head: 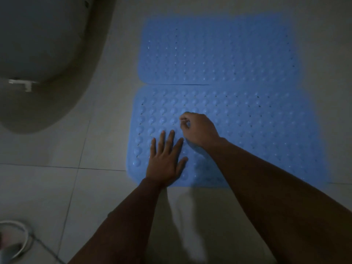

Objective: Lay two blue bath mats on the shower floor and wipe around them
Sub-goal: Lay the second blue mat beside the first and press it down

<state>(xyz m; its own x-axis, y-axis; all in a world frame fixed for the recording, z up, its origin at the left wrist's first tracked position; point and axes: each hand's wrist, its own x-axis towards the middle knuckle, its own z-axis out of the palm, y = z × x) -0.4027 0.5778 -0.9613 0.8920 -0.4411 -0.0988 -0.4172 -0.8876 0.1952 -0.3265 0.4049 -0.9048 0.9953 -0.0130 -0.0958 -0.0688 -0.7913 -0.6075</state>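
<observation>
Left grip (165, 159) flat, right grip (198, 128) curled on two mats (257, 130).

A pale tiled floor (57, 187) fills the dim view, crossed by thin dark grout lines. Two blue bath mats lie flat on it, edge to edge: the far mat (219, 52) toward one o'clock, the near mat (266, 134) toward three o'clock, their long sides meeting in a straight seam. Both are covered in rows of round bumps and small holes. A toilet base (62, 88) stands on the tiles at ten o'clock. A white curved object (17, 239), blurred and partly cut off, sits at seven o'clock
</observation>
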